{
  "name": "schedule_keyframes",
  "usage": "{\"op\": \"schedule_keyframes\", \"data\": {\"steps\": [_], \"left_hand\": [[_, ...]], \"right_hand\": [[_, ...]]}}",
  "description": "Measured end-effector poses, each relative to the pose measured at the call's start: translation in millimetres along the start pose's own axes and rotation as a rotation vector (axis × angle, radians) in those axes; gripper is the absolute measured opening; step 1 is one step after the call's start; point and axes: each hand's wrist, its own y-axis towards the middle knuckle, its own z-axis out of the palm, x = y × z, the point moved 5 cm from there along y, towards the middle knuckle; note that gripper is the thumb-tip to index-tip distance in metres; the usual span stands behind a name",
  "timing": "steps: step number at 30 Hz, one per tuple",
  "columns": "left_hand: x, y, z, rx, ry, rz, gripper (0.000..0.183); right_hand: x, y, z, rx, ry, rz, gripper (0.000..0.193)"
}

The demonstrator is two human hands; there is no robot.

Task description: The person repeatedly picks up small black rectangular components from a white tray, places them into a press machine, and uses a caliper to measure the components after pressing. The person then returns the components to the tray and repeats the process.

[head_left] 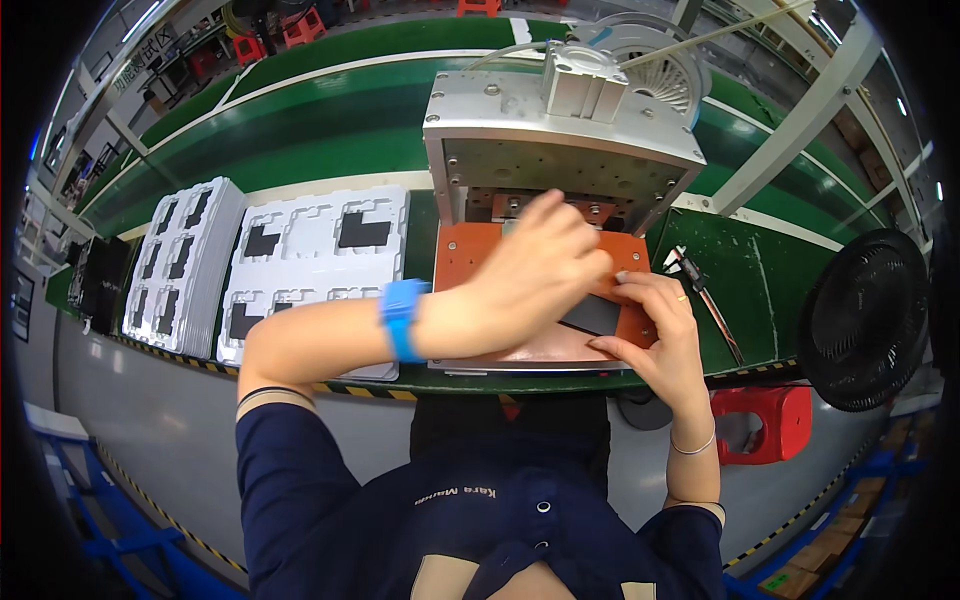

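An orange base plate (455, 262) lies under a silver press (570, 130) in the middle of the bench. On it sits a dark grey flat rectangular piece (592, 316), partly hidden by my hands. My left hand (552, 250), with a blue wrist strap (402, 318) behind it, reaches across above the plate, fingers curled together and slightly blurred. Whatever it may pinch is hidden. My right hand (655, 325) spans the dark piece at its right end, thumb on the near side and fingertips on the far side. A copper-coloured sheet (540, 347) shows along the front.
White moulded trays (320, 270) holding black flat pieces stand on the left, beside another tray stack (180, 270). Right of the press lies a caliper (705, 300). A black fan (865, 320) stands at the right edge, near a red stool (765, 425) below.
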Motion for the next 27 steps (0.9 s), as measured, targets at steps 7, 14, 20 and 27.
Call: {"op": "schedule_keyframes", "data": {"steps": [7,14,20,27], "left_hand": [[79.2,-130.1,-151.3,-0.157,0.277,-0.595,0.009],[69.0,-235.9,-102.0,0.131,0.233,-0.614,0.014],[64.5,-215.0,-65.4,0.216,0.221,-0.447,0.016],[71.5,-221.6,-62.3,0.247,0.195,-0.494,0.019]], "right_hand": [[-0.6,17.0,24.7,0.154,0.187,-0.026,0.029],[0.5,38.0,27.8,0.232,0.261,-0.037,0.022],[-11.8,57.9,49.7,0.155,0.113,-0.136,0.011],[7.0,48.6,55.3,0.077,-0.271,-0.29,0.02]]}}
